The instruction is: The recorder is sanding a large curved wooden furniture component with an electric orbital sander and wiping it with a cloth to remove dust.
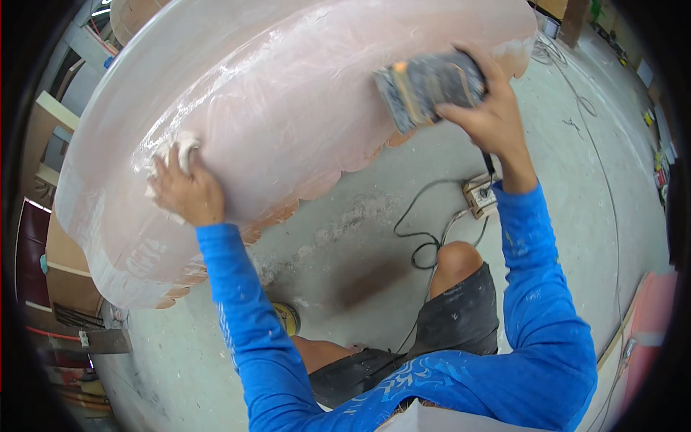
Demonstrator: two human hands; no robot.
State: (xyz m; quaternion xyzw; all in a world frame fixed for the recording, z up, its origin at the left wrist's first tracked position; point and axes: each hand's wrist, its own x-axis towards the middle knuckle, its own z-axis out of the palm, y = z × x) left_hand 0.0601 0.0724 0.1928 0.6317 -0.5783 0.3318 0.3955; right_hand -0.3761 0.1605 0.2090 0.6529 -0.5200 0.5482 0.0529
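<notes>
Shell (pixel 288 122), curved and pale pink, spans the far side. At right, my right hand (pixel 493 119) grasps a dark power tool (pixel 430 88) (blurred; I can't tell if it touches). At left, my left hand (pixel 188 189) holds a white cloth (pixel 188 142) under its fingers against the shell. Nearer, right, sits a socket box (pixel 481 196).
</notes>
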